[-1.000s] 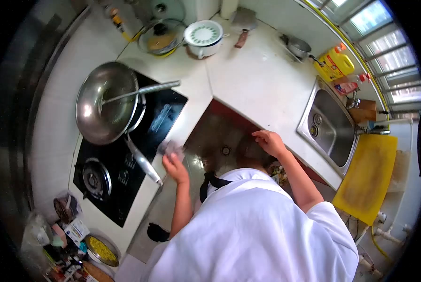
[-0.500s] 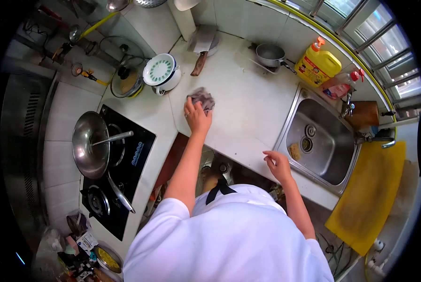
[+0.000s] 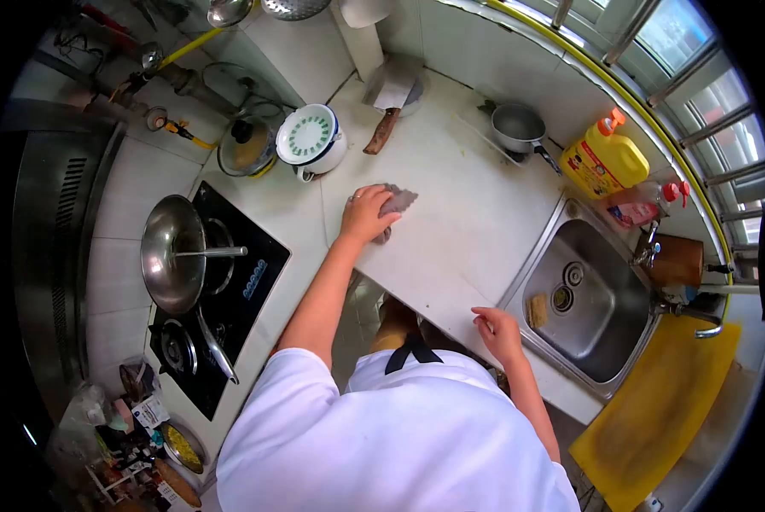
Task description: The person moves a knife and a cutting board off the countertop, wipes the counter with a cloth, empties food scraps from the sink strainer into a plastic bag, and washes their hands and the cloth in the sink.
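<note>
One grey cloth (image 3: 398,200), pinned under the left hand (image 3: 369,215)

So, head view, the only camera here. The left hand is palm down on the white countertop (image 3: 450,239), fingers close together and a bit bent over the cloth, so it's holding the thing against the surface. Crumpled cloth pokes out past the fingertips, and a bit more shows down by the thumb. There's a ring on one finger too.

Cloth's on the counter near the corner, with the lidded enamel pot (image 3: 311,152) up and to the left of it and a cleaver (image 3: 392,96) farther back, wooden handle pointing roughly toward the hand.

Right hand (image 3: 499,334) has nothing in it: fingers loosely half curled, near the counter's front edge just beside the sink (image 3: 608,282). Can't tell if it's actually touching the counter. A sponge (image 3: 537,311) sits inside the sink, close to that hand.
</note>
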Demonstrator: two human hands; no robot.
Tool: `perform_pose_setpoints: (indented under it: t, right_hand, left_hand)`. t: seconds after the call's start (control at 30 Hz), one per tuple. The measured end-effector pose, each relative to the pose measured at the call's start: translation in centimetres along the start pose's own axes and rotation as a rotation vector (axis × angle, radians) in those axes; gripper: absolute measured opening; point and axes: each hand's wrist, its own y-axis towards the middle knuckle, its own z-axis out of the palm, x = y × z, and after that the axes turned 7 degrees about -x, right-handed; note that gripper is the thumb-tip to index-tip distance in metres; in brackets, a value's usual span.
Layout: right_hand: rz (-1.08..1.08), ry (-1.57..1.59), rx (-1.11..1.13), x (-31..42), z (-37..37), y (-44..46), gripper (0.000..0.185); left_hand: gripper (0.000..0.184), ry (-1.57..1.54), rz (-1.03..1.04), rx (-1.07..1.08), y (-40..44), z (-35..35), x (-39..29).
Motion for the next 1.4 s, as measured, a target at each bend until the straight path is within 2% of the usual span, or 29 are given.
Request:
perform_pose_setpoints:
  t: [0.03,0.1,0.17,0.3,0.37,0.4,0.47,0.67,0.87,0.97,1.03,1.1,1.17,1.23,1.27,1.3,1.37,1.4]
  right_hand:
    - [-0.021,-0.005,-0.009,0.4,0.1,0.3,0.021]
    - [-0.040,-0.008,-0.015,0.9,0.7,1.2,0.020]
    - [-0.143,-0.024,-0.083,1.3,1.6,2.7,0.017]
    - [-0.177,-0.069,-0.011,5.8,3.6,7.2,0.019]
    - [-0.307,-0.082,0.009,8.1,5.6,9.6,0.021]
    - [-0.306,-0.083,0.011,9.2,6.7,10.8,0.021]
    - [-0.454,-0.087,-0.057,11.4,9.1,13.0,0.026]
    - [-0.468,-0.178,-0.191,15.2,13.9,17.4,0.049]
    - [-0.462,-0.269,-0.267,15.3,15.8,19.8,0.053]
    - [-0.433,-0.274,-0.217,15.3,15.1,20.6,0.049]
    - [-0.350,-0.206,-0.200,14.0,15.1,21.3,0.045]
    - [-0.274,-0.140,-0.181,12.8,14.7,22.0,0.042]
    - [-0.089,0.092,-0.385,11.7,13.7,22.7,0.036]
    - [-0.069,0.187,-0.512,11.1,12.2,23.2,0.033]
    - [-0.074,0.216,-0.535,10.6,11.7,23.6,0.034]
    - [-0.077,0.243,-0.559,10.2,11.3,24.0,0.034]
    - [-0.079,0.225,-0.563,10.9,10.3,24.5,0.034]
    - [-0.089,0.212,-0.561,11.2,10.0,24.8,0.035]
  left_hand:
    - [0.033,0.001,-0.005,-0.002,0.5,-1.3,-0.1]
    - [0.022,-0.026,-0.110,-0.167,1.0,-3.2,0.6]
    - [0.014,0.101,-0.204,-0.436,1.7,-4.0,3.1]
    - [0.015,0.192,-0.441,-0.637,4.4,-6.5,7.5]
    - [0.016,0.205,-0.453,-0.630,6.4,-7.1,9.0]
    - [0.016,0.216,-0.459,-0.626,7.4,-7.4,9.7]
    - [0.017,0.242,-0.493,-0.576,9.7,-7.5,10.9]
    - [0.018,0.327,-0.606,-0.390,12.8,-6.8,12.7]
    - [0.016,0.403,-0.538,-0.303,13.6,-6.4,13.5]
    - [0.014,0.316,-0.399,-0.360,13.1,-7.6,11.8]
    - [0.013,0.020,-0.229,-0.424,11.5,-9.2,7.7]
    - [0.013,-0.076,-0.212,-0.398,9.5,-9.2,3.4]
    - [0.009,-0.149,-0.163,-0.235,7.6,-7.2,1.7]
    - [0.021,-0.225,-0.222,-0.134,6.6,-5.1,0.9]
    - [0.039,-0.243,-0.245,-0.124,6.0,-3.2,1.5]
    - [0.039,-0.248,-0.240,-0.117,5.9,-2.1,1.6]
    - [0.050,-0.559,-0.472,-0.279,6.0,-0.1,1.7]
    - [0.058,-0.626,-0.572,-0.229,6.8,0.1,1.9]
